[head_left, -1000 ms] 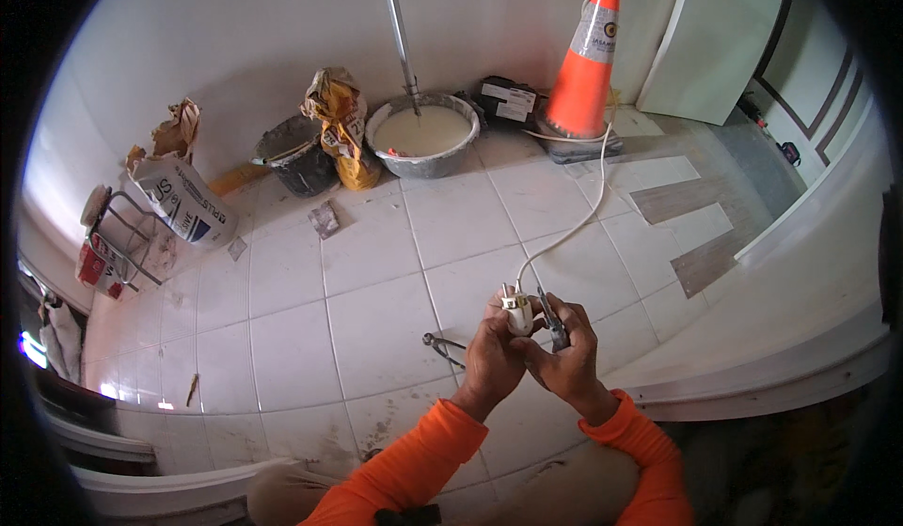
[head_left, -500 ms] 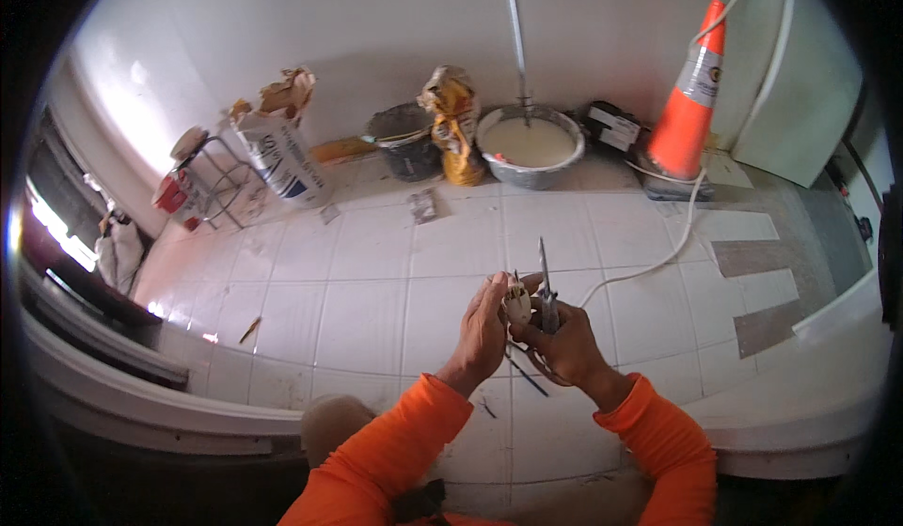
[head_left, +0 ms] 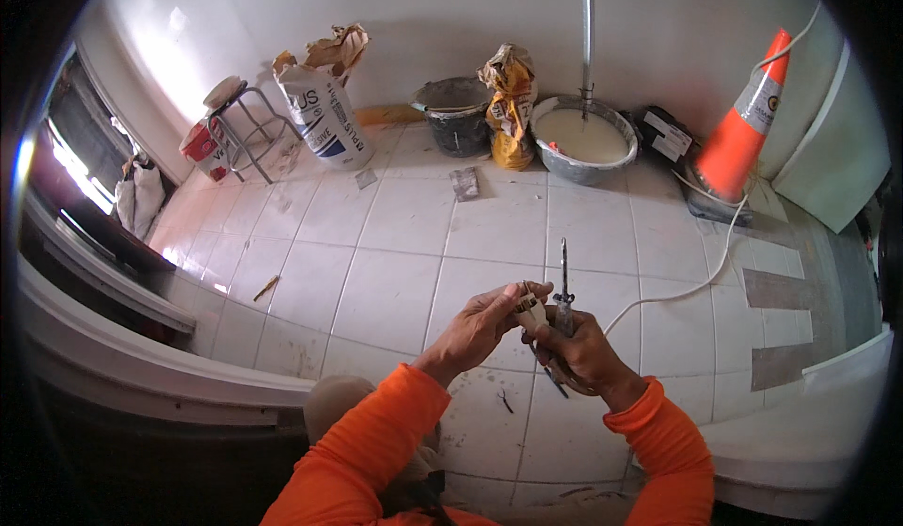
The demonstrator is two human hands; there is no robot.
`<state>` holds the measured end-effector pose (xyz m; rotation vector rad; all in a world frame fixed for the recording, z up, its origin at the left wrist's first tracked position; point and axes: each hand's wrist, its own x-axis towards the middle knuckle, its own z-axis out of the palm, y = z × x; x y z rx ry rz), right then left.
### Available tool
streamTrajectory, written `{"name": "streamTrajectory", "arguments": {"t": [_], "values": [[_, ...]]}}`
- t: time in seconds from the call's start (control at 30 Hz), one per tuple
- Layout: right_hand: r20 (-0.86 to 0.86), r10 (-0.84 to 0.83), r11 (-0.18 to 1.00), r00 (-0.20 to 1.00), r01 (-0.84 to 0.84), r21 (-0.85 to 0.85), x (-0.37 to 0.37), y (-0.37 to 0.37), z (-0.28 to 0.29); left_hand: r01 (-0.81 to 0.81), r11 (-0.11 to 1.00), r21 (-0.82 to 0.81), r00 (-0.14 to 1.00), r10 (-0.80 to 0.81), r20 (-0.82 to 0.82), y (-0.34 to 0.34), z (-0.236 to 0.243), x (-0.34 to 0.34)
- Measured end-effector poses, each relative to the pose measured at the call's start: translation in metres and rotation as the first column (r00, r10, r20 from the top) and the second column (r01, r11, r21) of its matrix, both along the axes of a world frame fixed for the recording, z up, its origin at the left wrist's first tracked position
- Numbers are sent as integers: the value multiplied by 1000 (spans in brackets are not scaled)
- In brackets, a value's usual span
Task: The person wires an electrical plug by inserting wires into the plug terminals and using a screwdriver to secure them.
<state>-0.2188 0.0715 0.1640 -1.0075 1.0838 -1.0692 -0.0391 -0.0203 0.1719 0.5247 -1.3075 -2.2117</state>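
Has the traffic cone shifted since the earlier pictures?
No. The cone still stands right of the grey basin, with the black box between them; only the view has shifted.

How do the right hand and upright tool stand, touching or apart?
Touching: the head view shows the right hand gripping the tool by its handle.

Upper left of frame: metal stool [head_left: 254,125]; red-and-white pail [head_left: 204,153] just beside it. Right of these, white sack [head_left: 324,117], brown paper top torn open. Upper centre, in a row: black bucket [head_left: 459,136]; crumpled yellow-brown paper bag [head_left: 511,112]; grey basin [head_left: 583,172] of pale liquid [head_left: 591,137], metal rod [head_left: 588,37] upright in it. White wall [head_left: 423,18] behind row. Upper right: white-labelled black box [head_left: 664,135] just beside basin; silver-banded orange traffic cone [head_left: 729,157], near pale door [head_left: 832,145]. White-tiled floor [head_left: 390,282]: grey fragment [head_left: 465,185] lying below the bucket in frame; thin brown scrap [head_left: 267,287] left of centre.
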Motion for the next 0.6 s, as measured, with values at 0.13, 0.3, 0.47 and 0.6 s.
{"name": "streamTrajectory", "arguments": {"t": [0.13, 0.3, 0.47, 0.6], "values": [[88, 96, 978, 992, -110, 178, 1, 0, 20, -13, 1000, 5, 1000, 13, 1, 2, -2, 6], [-6, 74, 997, 997, -74, 21, 8, 4, 14, -42, 999, -29, 992, 45, 119, 12, 0, 10], [-182, -18, 1000, 983, 17, -4, 13, 12, 19, -97, 995, -31, 982, 101, 160, 21, 2, 9], [-269, -32, 998, 963, 16, -62, 16, 14, 17, -150, 988, -26, 974, 152, 169, 28, 0, 7]]}}
